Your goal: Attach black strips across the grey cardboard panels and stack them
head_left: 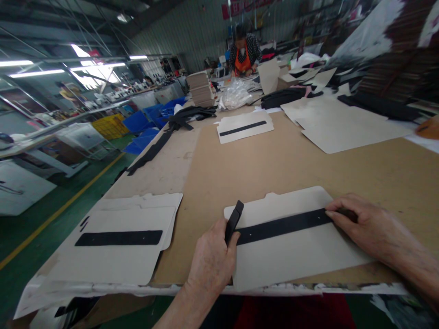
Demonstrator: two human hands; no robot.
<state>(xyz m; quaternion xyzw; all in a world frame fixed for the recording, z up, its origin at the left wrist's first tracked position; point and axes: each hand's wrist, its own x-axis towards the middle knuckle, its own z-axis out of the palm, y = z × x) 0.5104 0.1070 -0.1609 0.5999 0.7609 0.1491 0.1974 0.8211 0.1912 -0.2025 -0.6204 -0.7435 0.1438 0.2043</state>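
Note:
In front of me a cream cardboard panel (291, 256) lies at a slight slant near the table's front edge. Across it runs a flat black strip (281, 227) with a small hole near each end. My right hand (363, 224) is closed in a pinch at the strip's right end. My left hand (214, 251) grips another black strip piece (234, 220), which sticks up from the fist and looks folded or doubled. The left thumb touches the flat strip's left end. To the left, stacked cream panels (113, 267) carry a black strip (118, 238) on top.
Farther up the brown tabletop (236, 169) lies another panel with a strip (245, 127). Larger cream sheets (350, 123) cover the right side. Black strips (151, 153) lie along the left edge. A person in an orange apron (242, 61) works at the far end.

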